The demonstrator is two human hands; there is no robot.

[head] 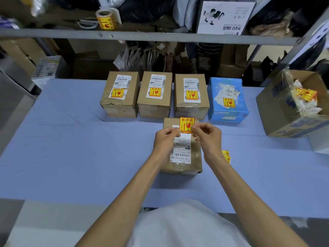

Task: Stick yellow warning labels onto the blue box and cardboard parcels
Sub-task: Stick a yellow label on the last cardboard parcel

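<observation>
Two hands hold a yellow label [186,124] with red print upright just above the near parcel [196,157] on the blue counter [89,148]. The left hand [165,139] pinches its lower left corner, and the fingers of the right hand [208,138] pinch its lower right. Behind, three parcels [154,105] and the blue box [219,112] each bear the same label.

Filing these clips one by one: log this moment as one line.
step: applying label | left hand: pinches yellow label | right hand: pinches yellow label | near parcel: label not yet stuck | back-row parcels, blue box: labelled
</observation>
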